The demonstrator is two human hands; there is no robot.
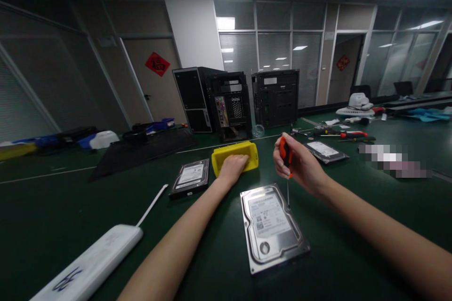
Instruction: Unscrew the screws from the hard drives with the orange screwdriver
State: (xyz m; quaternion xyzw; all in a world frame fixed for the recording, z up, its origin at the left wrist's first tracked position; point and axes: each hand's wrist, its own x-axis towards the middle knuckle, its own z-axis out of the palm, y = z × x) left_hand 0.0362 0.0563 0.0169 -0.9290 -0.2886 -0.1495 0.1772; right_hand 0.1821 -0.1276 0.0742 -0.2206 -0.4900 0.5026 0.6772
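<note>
Office room, glass partitions (271,51) and doors behind, dark green tabletop (63,202) up front. Far left bottom: long white plastic case (95,261) with handwritten marking, thin white strip (152,204) sticking out of its end. Behind it, black mat (141,155) with assorted items on top. Next, a labelled hard drive (190,178) lies flat, just beside yellow plastic bin (233,147). Black PC towers (192,99) stand upright behind, one showing its rear ports. Left hand (233,168) reaches into the bin; fingertips hidden, can't tell if they grip anything. Center-right, in front of the person: silver hard drive (270,225), flat, label up, slightly angled. Orange-black screwdriver (285,151) is upright, tip at the drive's right edge. Right hand (305,167) grips its handle, fingers closed around it. Further right, another hard drive (324,150) lies flat behind the right hand. Red-handled pliers (355,135) and other tools sit beyond it.
</note>
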